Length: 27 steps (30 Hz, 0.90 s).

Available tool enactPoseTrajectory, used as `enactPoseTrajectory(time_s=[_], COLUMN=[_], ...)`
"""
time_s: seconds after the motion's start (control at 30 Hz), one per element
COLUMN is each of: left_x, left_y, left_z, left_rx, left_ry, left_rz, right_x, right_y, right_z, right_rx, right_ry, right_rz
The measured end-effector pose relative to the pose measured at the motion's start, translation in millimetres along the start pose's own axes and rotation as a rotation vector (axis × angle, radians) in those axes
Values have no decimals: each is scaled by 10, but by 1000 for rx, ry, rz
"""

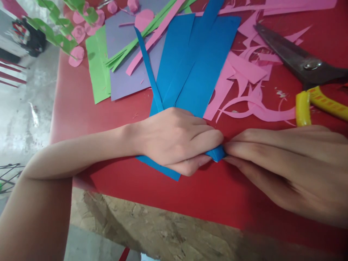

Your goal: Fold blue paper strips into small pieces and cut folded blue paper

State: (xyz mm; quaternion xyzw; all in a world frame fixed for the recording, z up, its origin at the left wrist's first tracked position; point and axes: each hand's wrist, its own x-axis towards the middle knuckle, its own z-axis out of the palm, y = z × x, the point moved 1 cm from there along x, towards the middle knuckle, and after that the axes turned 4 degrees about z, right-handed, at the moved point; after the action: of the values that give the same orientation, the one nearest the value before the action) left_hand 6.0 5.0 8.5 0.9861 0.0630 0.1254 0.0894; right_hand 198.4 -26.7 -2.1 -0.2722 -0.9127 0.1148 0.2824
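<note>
Though in two hands (176, 141) (288, 163), one paper (216, 154).

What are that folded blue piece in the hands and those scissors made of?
Folded blue piece: probably matte paper or thin card, given its creased faces. Scissors: seemingly metal blades, by their dull dark sheen; yellow handles, perhaps plastic, by their smooth rounded look.

Left hand (176, 141) (curled) beside right hand (293, 168)

Rectangular blue paper sheets (202, 79) lie on the flat red surface (81, 116). Left is a purple paper sheet (123, 86); right, pink paper scraps (246, 67), then yellow-handled metal scissors (306, 70).
</note>
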Motion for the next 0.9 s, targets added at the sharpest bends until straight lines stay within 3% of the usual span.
enactPoseTrajectory(time_s=[0.43, 0.9], left_x=[10, 18], left_y=[8, -4], left_z=[13, 21], left_rx=[83, 117], left_ry=[47, 62], left_rz=[6, 16], right_x=[11, -9], right_y=[-6, -75], right_z=[11, -1], right_rx=[5, -99], right_ry=[-25, 78], right_rz=[10, -12])
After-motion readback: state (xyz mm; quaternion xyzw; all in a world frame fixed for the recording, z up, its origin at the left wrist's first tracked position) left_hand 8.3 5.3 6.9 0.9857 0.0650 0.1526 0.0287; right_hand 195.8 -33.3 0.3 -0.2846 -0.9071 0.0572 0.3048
